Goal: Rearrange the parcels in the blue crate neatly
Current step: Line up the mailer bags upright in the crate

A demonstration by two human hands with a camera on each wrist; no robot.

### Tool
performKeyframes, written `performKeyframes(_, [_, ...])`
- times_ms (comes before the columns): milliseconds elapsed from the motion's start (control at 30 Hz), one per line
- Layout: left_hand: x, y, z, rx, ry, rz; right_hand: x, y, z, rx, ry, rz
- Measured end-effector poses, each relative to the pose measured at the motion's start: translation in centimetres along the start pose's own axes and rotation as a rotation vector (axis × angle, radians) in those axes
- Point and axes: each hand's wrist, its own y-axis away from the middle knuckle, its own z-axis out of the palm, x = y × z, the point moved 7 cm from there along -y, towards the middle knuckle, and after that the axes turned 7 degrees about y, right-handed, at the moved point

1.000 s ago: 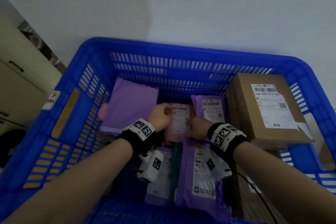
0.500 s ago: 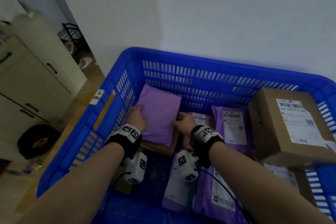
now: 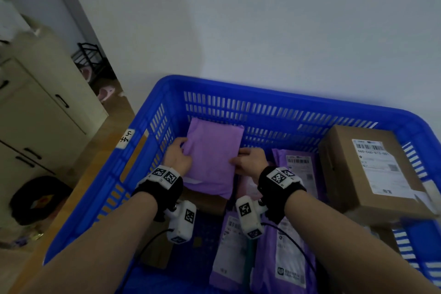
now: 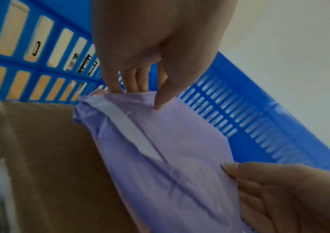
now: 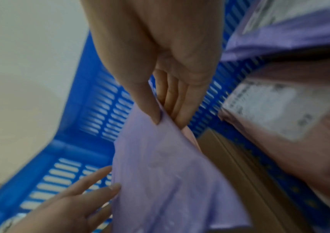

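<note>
Purple bag [image 3: 212, 157], mid-frame: left hand [image 3: 177, 156] and right hand [image 3: 249, 162] pinch its sides. Lay it flat and straight in the crate [image 3: 274, 100].

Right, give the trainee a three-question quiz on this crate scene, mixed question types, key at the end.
1. True or false: both hands grip the plain purple mailer bag at once.
2. Which hand's thumb lies on top of the bag with its fingers beneath the edge: A) only the left hand, B) only the right hand, C) each of them?
3. Fill in: the labelled cardboard box sits at the ____ side of the blue crate.

Key: 1 true. 2 C. 3 right.
</note>
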Motion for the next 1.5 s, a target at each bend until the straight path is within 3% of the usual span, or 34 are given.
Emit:
performKeyframes(167, [2.8, -0.1, -0.8, 0.029, 0.134, 0.017, -3.0, 2.2, -3.9, 0.01, 0.058, -0.131])
performKeyframes(367, [6.3, 0.5, -1.9, -0.016, 0.427, 0.018, -8.7, 7.0, -9.2, 0.216, 0.268, -0.629])
performKeyframes(467, [7.9, 2.3, -1.9, -0.15, 0.561, -0.086, -9.9, 10.1, -10.1, 0.327, 0.425, -0.813])
performKeyframes(667, [9.3, 4.8, -1.7, -0.422, 0.698, -0.217, -9.6, 17.0, -8.0, 0.552, 0.92, -1.327])
performKeyframes(800, [8.3, 6.0, -2.1, -0.559, 0.58, -0.325, -8.8, 19.3, -8.0, 0.607, 1.01, -1.578])
performKeyframes(867, [8.3, 6.6, -2.0, -0.626, 0.485, -0.306, -8.6, 20.1, -8.1, 0.599, 1.047, -1.657])
performKeyframes(967, [9.0, 7.1, -2.0, -0.648, 0.422, -0.199, -8.5, 20.3, -8.2, 0.604, 1.093, -1.686])
performKeyframes(1100, [9.5, 7.2, -1.6, -0.657, 0.465, -0.164, -8.8, 19.4, -8.4, 0.601, 1.081, -1.597])
performKeyframes(1233, [10.9, 6.4, -2.5, -0.462, 0.424, 0.0, -9.1, 18.5, -8.5, 0.57, 1.13, -1.5])
performKeyframes(1367, [14.8, 7.0, -3.4, -0.235, -0.16, 0.438, -10.9, 18.0, -8.3, 0.557, 1.107, -1.462])
performKeyframes(1433, [16.5, 8.3, -2.4, -0.221, -0.441, 0.612, -12.4, 17.6, -7.3, 0.542, 1.148, -1.443])
performKeyframes(1500, [17.5, 9.4, -1.2, -0.219, -0.65, 0.698, -13.5, 16.8, -5.8, 0.415, 1.208, -1.35])
